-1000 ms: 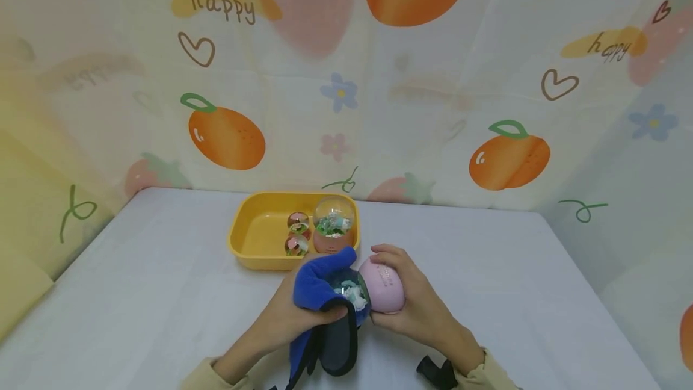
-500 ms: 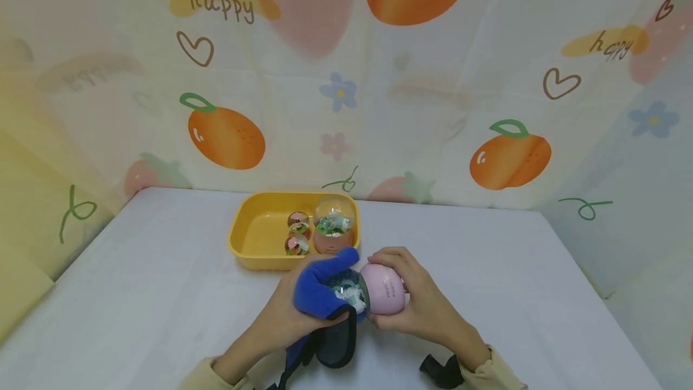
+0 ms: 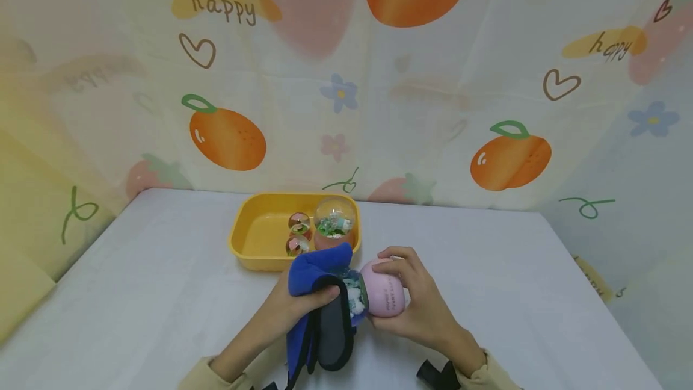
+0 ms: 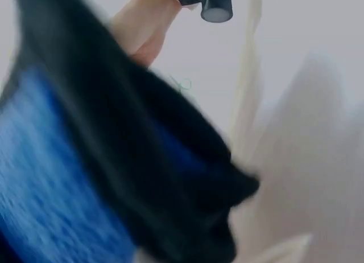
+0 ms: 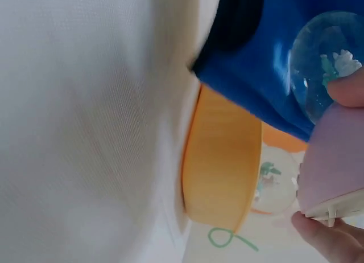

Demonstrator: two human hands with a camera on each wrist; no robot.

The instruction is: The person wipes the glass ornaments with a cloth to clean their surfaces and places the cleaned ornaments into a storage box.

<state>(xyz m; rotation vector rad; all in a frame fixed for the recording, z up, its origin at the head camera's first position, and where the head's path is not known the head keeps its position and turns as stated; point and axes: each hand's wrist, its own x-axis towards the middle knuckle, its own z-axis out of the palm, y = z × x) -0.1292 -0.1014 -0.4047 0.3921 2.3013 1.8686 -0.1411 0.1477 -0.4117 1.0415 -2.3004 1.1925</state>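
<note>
A snow globe (image 3: 385, 290) with a pink base is held on its side, its clear ball pointing left. My right hand (image 3: 422, 297) grips the pink base, with fingers over the top and thumb below. Wrapped over the ball is a blue plush cleaning cloth (image 3: 319, 265) with black trim and a dark oval pad. My left hand (image 3: 295, 304) holds this cloth against the ball, thumb across the pad; its other fingers are hidden behind the cloth. White and green figures show through the glass in the right wrist view. Blurred blue pile and black trim fill much of the left wrist view.
Just beyond the hands stands a yellow tray (image 3: 254, 262). It holds a larger snow globe (image 3: 334, 221) on a reddish base at its right end, and two small globes (image 3: 298, 235) beside that. A white cloth covers the table (image 3: 135, 294); a fruit-print curtain (image 3: 303, 107) hangs behind.
The cloth has shifted slightly left and turned on the ball, so its dark pad now faces up more. The pink base has rotated a little in the right hand; its lettering sits differently.
</note>
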